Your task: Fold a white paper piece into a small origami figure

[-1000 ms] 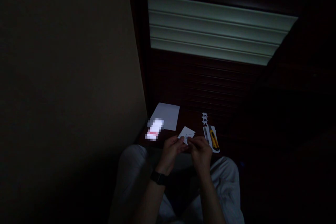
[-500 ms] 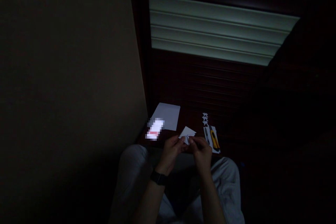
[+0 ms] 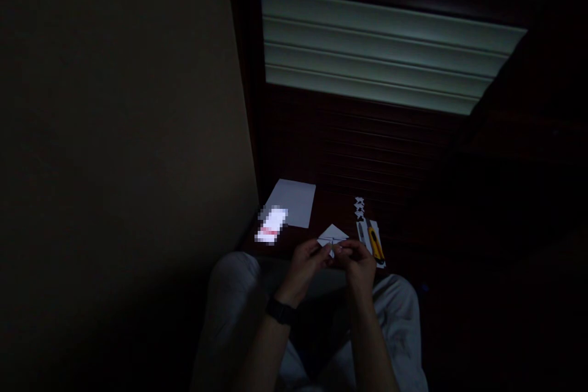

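A small folded piece of white paper (image 3: pixel 332 233) is held up between both hands, its pointed top facing away from me and a dark crease line across it. My left hand (image 3: pixel 307 261) pinches its lower left side, thumb on the near face. Opposite it, my right hand (image 3: pixel 357 258) grips the lower right side with thumb and bent fingers. The two thumbs nearly meet at the paper's lower middle. Fingers cover its lower edges, and the dim light hides finer folds.
A white sheet (image 3: pixel 296 202) lies at the back left, a lit, blurred phone (image 3: pixel 272 225) overlapping it. At right, a yellow utility knife (image 3: pixel 375 244) and a grey pen-like tool (image 3: pixel 361 234) rest on white paper. Small folded white pieces (image 3: pixel 359 207) stand behind them. A wall (image 3: pixel 138 135) borders the left.
The folded paper has turned a little and shifted slightly right, its point now straight ahead. Both hands have moved slightly right with it, still gripping it.
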`<act>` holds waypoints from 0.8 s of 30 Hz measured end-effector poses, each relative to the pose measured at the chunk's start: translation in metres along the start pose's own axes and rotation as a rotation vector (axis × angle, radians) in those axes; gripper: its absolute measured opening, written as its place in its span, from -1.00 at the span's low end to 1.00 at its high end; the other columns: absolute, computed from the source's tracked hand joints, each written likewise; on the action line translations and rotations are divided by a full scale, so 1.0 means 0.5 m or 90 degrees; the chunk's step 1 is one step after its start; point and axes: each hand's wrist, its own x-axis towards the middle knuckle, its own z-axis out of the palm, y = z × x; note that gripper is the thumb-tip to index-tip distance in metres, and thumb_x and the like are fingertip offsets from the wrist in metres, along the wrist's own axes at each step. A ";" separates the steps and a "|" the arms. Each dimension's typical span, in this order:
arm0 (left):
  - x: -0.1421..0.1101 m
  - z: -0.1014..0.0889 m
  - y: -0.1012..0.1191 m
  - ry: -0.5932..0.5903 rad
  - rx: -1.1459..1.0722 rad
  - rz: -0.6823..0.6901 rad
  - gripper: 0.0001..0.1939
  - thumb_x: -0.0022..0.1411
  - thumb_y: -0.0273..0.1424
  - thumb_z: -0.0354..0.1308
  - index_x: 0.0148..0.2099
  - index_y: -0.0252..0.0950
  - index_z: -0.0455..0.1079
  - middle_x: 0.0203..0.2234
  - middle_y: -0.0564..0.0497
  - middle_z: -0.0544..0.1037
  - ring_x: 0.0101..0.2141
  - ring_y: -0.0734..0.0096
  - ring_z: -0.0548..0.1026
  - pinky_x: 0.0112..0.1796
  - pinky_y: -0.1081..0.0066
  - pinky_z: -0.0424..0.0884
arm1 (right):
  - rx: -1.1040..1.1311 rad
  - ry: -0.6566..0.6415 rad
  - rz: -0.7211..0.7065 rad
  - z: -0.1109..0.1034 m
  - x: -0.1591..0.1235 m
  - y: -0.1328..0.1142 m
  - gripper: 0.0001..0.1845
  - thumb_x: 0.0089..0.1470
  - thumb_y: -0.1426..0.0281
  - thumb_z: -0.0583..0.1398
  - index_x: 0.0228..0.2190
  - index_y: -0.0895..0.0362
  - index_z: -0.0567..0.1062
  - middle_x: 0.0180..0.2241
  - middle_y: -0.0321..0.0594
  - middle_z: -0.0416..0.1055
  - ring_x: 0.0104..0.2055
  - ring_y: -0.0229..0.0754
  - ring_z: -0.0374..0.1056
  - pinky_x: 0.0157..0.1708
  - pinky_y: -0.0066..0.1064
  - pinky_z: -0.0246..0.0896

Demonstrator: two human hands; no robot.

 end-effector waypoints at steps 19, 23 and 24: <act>0.007 0.001 -0.037 0.082 0.081 0.011 -0.73 0.00 -0.24 0.19 -0.40 -0.39 0.40 -0.50 -0.09 0.52 -0.47 0.38 0.47 -0.47 0.48 0.30 | 0.067 0.004 0.012 -0.003 0.003 0.008 -0.68 -0.26 0.30 0.31 -0.47 0.15 0.33 -0.65 -0.38 0.36 -0.64 -0.27 0.31 -0.59 -0.44 0.25; 0.004 -0.001 -0.030 0.066 0.055 -0.001 -0.74 -0.01 -0.26 0.21 -0.37 -0.39 0.40 -0.48 -0.10 0.52 -0.45 0.36 0.48 -0.45 0.47 0.31 | 0.043 -0.013 0.012 -0.009 0.005 0.003 -0.72 -0.25 0.32 0.31 -0.49 0.16 0.34 -0.65 -0.38 0.37 -0.61 -0.28 0.32 -0.55 -0.43 0.25; 0.003 -0.001 -0.028 0.061 0.053 -0.006 -0.74 -0.01 -0.26 0.21 -0.37 -0.39 0.41 -0.47 -0.10 0.53 -0.44 0.36 0.48 -0.44 0.46 0.31 | 0.040 -0.011 0.014 -0.009 0.004 0.002 -0.72 -0.26 0.33 0.31 -0.49 0.16 0.34 -0.66 -0.38 0.37 -0.62 -0.28 0.31 -0.56 -0.44 0.25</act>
